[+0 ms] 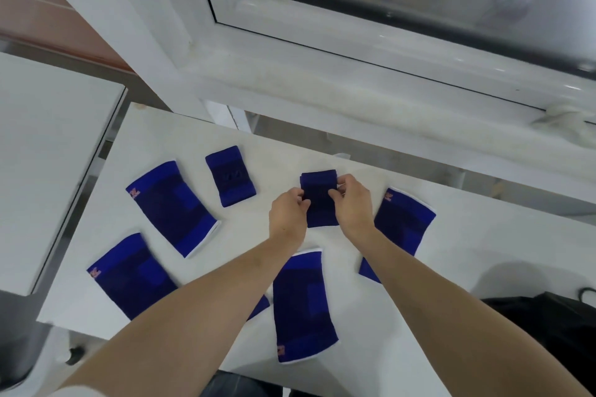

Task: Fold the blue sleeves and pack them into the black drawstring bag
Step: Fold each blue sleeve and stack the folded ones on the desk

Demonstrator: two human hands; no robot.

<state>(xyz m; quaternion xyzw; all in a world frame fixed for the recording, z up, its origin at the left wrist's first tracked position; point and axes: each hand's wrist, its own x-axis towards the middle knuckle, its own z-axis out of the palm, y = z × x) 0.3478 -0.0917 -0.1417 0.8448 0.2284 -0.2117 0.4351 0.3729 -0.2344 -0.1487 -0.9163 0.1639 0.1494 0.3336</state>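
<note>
Both hands (288, 215) (354, 203) pinch a sleeve (319, 200) mid-fold near desk (483, 235) far edge; one folded (230, 175), four flat, bag (548, 329) at right corner unpacked as far as visible

White worktop under a window

A white table (200, 135) stands below a white window frame (322, 51); a second white surface (48, 151) sits just beside it.

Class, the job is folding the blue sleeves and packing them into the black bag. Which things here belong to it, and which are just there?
Job: folded sleeve held by left hand and right hand; small sleeve; four flat sleeves, e.g.; black bag.

Just there: window frame; side table.
</note>
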